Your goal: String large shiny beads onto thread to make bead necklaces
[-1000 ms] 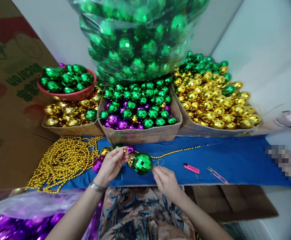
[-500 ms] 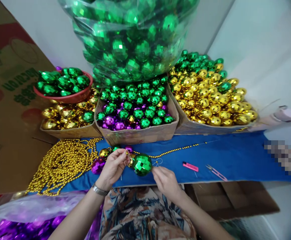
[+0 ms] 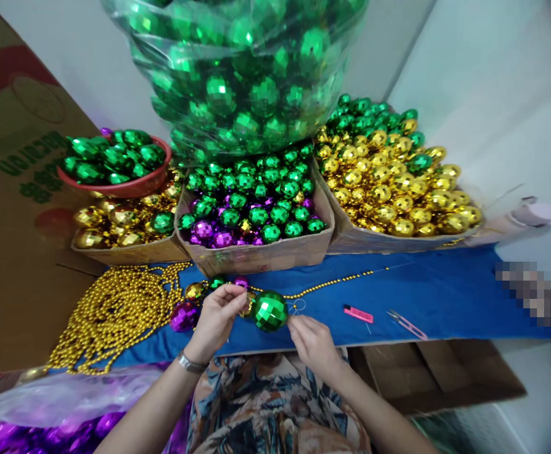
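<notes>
The large, shiny green faceted ball (image 3: 270, 311) lies between the 2 hands. The right hand (image 3: 316, 343) is nearer, just at its right side; the left hand (image 3: 217, 315) is left. Both pinch narrowly; what they hold, I cannot tell.

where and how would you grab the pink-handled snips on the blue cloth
Best pinched, I'd say, across the pink handles, from above at the near right: the snips lie flat on the blue cloth, metal blades pointing away, far left.
</notes>
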`<state>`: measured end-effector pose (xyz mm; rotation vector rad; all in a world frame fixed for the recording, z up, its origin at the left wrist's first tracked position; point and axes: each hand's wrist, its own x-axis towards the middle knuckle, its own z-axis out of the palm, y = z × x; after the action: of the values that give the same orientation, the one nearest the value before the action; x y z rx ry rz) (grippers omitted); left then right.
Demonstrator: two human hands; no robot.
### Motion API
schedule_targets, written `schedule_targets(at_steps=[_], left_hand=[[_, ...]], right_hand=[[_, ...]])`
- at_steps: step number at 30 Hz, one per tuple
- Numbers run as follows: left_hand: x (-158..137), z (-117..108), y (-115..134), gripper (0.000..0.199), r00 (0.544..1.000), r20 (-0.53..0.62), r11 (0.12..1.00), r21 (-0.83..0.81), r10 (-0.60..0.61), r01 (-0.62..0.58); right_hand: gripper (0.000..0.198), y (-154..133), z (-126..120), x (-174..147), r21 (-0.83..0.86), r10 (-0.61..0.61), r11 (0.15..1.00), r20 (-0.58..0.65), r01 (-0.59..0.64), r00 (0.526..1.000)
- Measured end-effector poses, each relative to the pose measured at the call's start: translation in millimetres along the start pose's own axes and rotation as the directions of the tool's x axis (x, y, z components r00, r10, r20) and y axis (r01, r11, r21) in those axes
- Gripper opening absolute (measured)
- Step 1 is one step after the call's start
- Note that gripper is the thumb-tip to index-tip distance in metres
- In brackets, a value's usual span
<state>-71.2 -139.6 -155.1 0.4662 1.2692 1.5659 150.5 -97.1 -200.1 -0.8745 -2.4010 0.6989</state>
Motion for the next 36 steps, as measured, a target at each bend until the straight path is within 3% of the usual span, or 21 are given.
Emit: schedule_targets(at_steps=[3,7,11,14,18,21,23,25,27,29,31,34,36], left_hand=[[1,-2,-21,0.022,0.998,0.018,0.980,0.189,0.060,-0.062],[7,-5,-57,0.019,0.991,0.073,0.906,0.402,0.114,-0.134],[4,-3,-63,0.012,0.963,0.134,0.822,0.502,0.233,-0.269],[-8,9,-44,0.006,0.918,0.238,0.750,0.529,0.317,-0.397],[-23,28,-22,0.010,0.890,0.274,0.754,0.474,0.365,-0.455],[-27,31,-23,0.009,0.891,0.239,0.770,0.447,0.386,-0.454],[-24,26,-34,0.020,0.887,0.261,0.752,0.471,0.380,-0.461],[-17,20,-54,0.038,0.863,0.365,0.660,0.557,0.350,-0.504],[-9,17,-78,0.055,0.808,0.516,0.493,0.644,0.284,-0.585],[-1,18,-100,0.061,0.740,0.638,0.327,0.667,0.213,-0.669],[5,22,-117,0.059,0.702,0.695,0.223,0.668,0.155,-0.710],[7,25,-123,0.059,0.725,0.685,0.143,0.712,0.074,-0.688],[4,22,-119,0.065,0.754,0.655,0.094,0.749,0.038,-0.655]], right_hand=[[0.019,10,23,-5,0.086,0.125,0.988,0.000,-0.125,0.992],[0.046,36,54,-17,0.029,0.210,0.977,0.072,-0.212,0.975],[0.056,49,45,-22,-0.130,0.258,0.961,0.106,-0.244,0.960],[0.044,38,22,-10,-0.026,0.170,0.985,0.024,-0.170,0.985],[0.035,17,14,11,0.072,-0.024,0.997,-0.021,0.026,0.999],[0.027,17,20,15,0.083,-0.096,0.992,-0.052,0.101,0.994],[0.026,22,22,14,0.096,-0.080,0.992,-0.085,0.088,0.993],[0.026,25,20,14,0.153,-0.014,0.988,-0.097,0.028,0.995],[0.026,20,15,16,0.237,0.075,0.970,-0.079,-0.055,0.994],[0.025,11,8,17,0.309,0.143,0.943,-0.052,-0.120,0.988],[0.024,2,-2,18,0.390,0.199,0.905,-0.037,-0.169,0.979],[0.024,1,-26,16,0.572,0.323,0.792,-0.091,-0.216,0.942],[0.023,10,-48,16,0.686,0.442,0.702,-0.211,-0.190,0.872]])
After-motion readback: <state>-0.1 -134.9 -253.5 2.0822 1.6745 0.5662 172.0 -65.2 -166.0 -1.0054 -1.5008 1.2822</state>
